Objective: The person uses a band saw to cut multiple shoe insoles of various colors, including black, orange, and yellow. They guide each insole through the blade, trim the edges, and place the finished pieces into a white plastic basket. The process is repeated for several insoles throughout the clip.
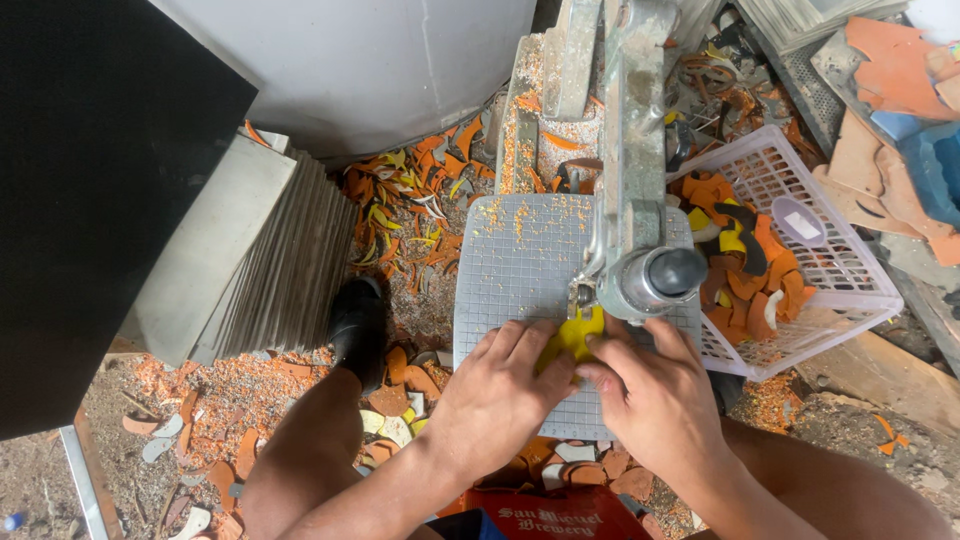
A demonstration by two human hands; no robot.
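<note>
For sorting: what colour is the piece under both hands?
Yellow piece, seen in the head view.

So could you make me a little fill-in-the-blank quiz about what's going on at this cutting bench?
1. Both hands, the left hand and the right hand, press a ______ tile piece on the gridded cutting table.
2. The lilac plastic basket of cut pieces stands to the ______ of the cutting machine.
3. Most cut pieces in the basket are ______.
4. The shoe on the floor is ______.

Missing words: yellow; right; orange; black
</note>
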